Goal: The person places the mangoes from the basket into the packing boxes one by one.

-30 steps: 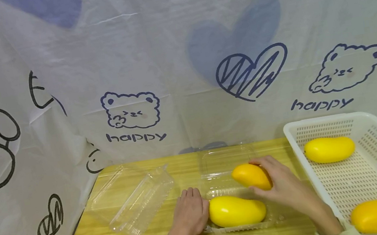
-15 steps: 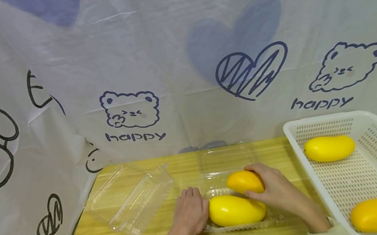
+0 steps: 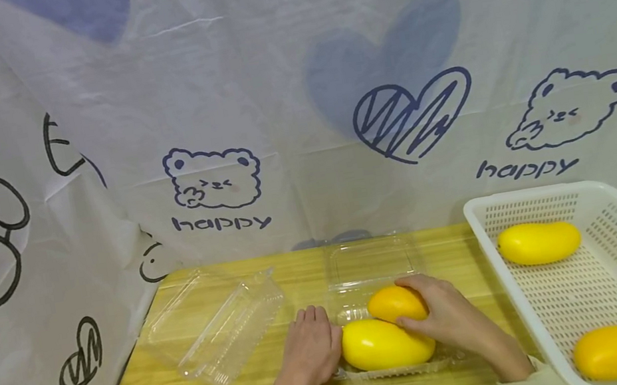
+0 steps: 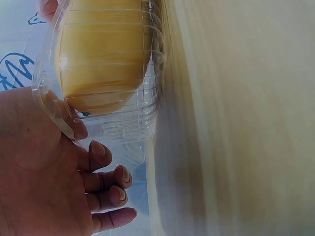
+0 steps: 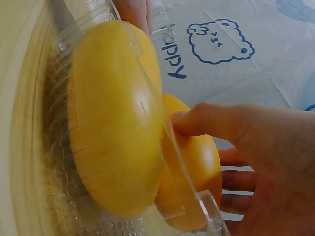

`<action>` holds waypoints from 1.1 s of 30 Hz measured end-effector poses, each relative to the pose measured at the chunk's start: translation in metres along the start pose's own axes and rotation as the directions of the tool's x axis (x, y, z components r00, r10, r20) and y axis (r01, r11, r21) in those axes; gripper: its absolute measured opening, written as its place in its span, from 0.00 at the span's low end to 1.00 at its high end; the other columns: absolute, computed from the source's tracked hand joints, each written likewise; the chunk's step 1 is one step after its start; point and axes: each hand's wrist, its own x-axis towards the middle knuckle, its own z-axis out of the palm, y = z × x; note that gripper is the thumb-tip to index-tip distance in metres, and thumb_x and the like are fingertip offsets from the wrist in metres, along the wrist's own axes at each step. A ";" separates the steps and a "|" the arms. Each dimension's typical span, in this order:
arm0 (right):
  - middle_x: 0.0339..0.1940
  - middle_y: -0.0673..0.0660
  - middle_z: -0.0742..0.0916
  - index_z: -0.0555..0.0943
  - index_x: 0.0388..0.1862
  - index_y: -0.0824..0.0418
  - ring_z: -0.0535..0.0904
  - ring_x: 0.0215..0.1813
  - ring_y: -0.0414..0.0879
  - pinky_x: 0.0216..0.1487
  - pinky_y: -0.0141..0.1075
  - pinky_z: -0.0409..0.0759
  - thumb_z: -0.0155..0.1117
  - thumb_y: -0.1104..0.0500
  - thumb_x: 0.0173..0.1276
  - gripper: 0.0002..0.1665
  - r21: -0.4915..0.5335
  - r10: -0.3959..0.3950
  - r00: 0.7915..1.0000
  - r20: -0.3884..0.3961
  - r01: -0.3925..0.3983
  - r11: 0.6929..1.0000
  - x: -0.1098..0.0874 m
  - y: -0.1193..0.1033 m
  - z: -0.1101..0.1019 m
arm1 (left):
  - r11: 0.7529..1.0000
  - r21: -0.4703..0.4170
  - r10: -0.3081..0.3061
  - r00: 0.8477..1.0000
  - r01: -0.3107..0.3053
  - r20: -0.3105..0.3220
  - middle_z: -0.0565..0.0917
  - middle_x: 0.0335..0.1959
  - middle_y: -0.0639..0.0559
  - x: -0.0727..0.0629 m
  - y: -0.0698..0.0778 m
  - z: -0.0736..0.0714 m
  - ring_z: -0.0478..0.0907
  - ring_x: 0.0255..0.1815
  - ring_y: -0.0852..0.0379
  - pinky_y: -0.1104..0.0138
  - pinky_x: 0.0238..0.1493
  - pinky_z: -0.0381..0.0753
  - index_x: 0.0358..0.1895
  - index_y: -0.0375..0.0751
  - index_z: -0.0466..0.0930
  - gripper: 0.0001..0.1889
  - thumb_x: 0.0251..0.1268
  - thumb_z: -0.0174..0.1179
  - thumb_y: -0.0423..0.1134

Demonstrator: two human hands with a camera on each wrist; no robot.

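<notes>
Two mangoes crowd your clear box [image 3: 398, 373]: the yellow mango [image 3: 389, 344] lies in its near half, while your right hand [image 3: 449, 315] has fingers curled round the orange mango [image 3: 395, 304] just behind. Your left hand [image 3: 311, 347] has loose, relaxed fingers, thumb at the rim, so a hard push could skid the box.

Head looks down — close wrist views share the container [image 4: 127, 128].

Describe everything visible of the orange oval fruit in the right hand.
Smooth and glossy, the orange oval fruit is held crosswise, partly within the opened clear plastic clamshell box, just behind the yellow oblong fruit, which partly hides it. The person's right hand grips its right end, thumb in front; its underside is hidden.
</notes>
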 end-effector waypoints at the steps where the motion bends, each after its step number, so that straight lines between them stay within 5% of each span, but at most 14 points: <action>1: 0.61 0.63 0.84 0.79 0.64 0.67 0.80 0.63 0.62 0.63 0.57 0.75 0.79 0.52 0.61 0.36 -0.001 0.000 1.000 -0.001 0.000 1.000 0.000 0.001 0.001 | 1.000 0.000 0.000 1.000 0.000 0.000 0.67 0.31 0.47 0.000 0.000 0.000 0.62 0.33 0.50 0.58 0.38 0.67 0.34 0.38 0.67 0.13 0.78 0.41 0.40; 15: 0.54 0.60 0.82 0.79 0.62 0.67 0.81 0.50 0.53 0.53 0.50 0.81 0.78 0.55 0.58 0.34 -0.064 0.011 1.000 0.017 -0.010 0.998 0.003 0.001 0.008 | 1.000 -0.005 -0.009 1.000 0.009 0.010 0.67 0.32 0.46 0.002 -0.001 0.003 0.63 0.34 0.49 0.56 0.39 0.67 0.34 0.38 0.67 0.13 0.78 0.40 0.40; 33: 0.55 0.58 0.82 0.80 0.61 0.68 0.80 0.54 0.53 0.58 0.51 0.79 0.77 0.60 0.56 0.33 -0.058 -0.025 0.999 0.035 0.027 0.998 0.003 0.005 0.008 | 1.000 -0.017 -0.013 1.000 0.013 -0.005 0.67 0.31 0.46 0.001 0.000 0.004 0.63 0.34 0.49 0.55 0.41 0.68 0.34 0.38 0.66 0.12 0.77 0.41 0.39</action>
